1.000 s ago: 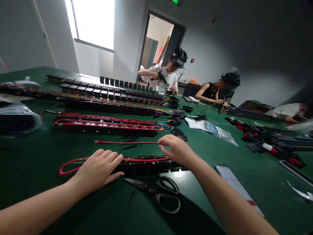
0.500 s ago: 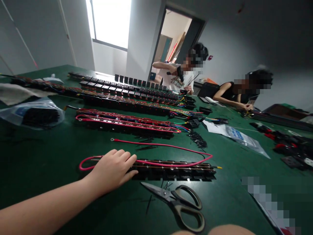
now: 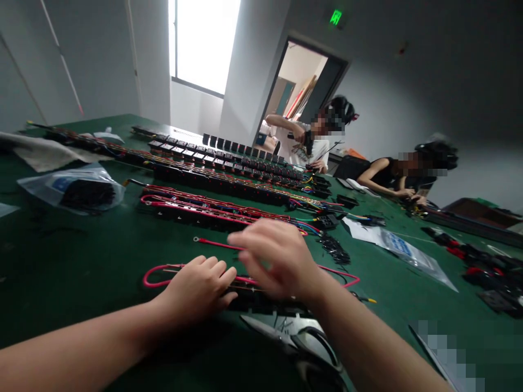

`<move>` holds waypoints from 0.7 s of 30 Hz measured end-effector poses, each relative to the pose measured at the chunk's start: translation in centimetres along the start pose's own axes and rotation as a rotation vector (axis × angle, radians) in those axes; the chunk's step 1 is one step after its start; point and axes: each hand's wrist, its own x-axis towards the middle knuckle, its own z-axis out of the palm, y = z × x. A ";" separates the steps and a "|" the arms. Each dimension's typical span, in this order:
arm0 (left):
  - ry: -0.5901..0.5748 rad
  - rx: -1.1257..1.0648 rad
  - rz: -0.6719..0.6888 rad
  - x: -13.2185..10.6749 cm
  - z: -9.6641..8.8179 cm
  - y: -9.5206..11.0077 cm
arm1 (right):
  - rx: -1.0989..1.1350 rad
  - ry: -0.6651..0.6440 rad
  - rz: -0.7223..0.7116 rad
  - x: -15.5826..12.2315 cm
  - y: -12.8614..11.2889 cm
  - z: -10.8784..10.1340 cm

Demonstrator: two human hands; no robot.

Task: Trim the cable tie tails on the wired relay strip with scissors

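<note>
My left hand [image 3: 204, 283] is closed over the left part of a black terminal strip [image 3: 261, 302] with copper wires, pressing it on the green table. A red cable [image 3: 157, 277] loops out beside this hand and runs along the strip. My right hand [image 3: 280, 256], blurred, hovers over the strip and cable, thumb and fingers apart, with nothing visible in it. The cable's ring terminal [image 3: 196, 239] lies just left of the right fingertips; the hand hides part of the cable. Scissors [image 3: 265, 329] lie in front of the strip, partly covered by my right forearm.
Behind lie a wired strip [image 3: 183, 209] and several longer ones [image 3: 229, 185]. Loose black pieces [image 3: 335, 249] and plastic bags [image 3: 92, 190] are on the table [image 3: 81, 261]. Two people [image 3: 302, 141] work at the far side. Red and black parts [image 3: 486, 272] lie at right.
My right hand has come in from the lower right to above the red cable and strip. My left hand keeps its hold on the strip. The view has shifted slightly.
</note>
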 end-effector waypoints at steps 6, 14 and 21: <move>-0.035 0.033 -0.012 0.4 -0.7 0.2 | -0.229 -0.230 0.391 3.8 12.9 3.2; -0.050 0.029 -0.025 0.7 -0.7 0.5 | -0.246 -0.337 0.478 4.2 18.3 6.7; -0.040 0.031 -0.029 0.7 -0.6 0.5 | -0.258 -0.307 0.544 6.8 20.7 7.9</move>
